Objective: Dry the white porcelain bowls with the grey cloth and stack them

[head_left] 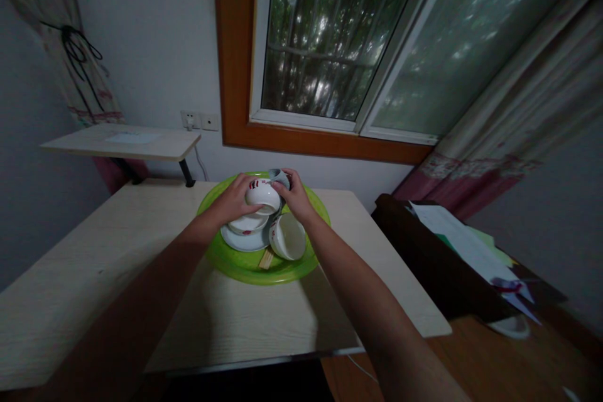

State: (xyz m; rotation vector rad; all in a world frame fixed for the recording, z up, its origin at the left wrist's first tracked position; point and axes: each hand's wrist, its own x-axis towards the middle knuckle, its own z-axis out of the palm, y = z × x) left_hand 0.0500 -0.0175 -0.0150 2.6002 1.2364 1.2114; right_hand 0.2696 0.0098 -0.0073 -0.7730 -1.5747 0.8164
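Observation:
My left hand (234, 202) grips a white bowl (264, 197) with a red and black print, raised over the other dishes and tipped on its side. Pinched in my right hand (296, 198) is a grey cloth (279, 177), which lies against the bowl's far right edge. Both hands are above a round green basin (268, 279). Inside it, a second white bowl (248, 224) rests on a white plate (245, 242). Another white bowl (289, 239) leans on its side at the right, and light wooden sticks (266, 258), perhaps chopsticks, lie near it.
The basin stands on a pale wooden table (183, 308). A small raised shelf (164, 146) with a sheet of paper is at the back left, by a wall socket (191, 119). A window (330, 44) lies behind. Papers (456, 232) cover a dark piece of furniture to the right.

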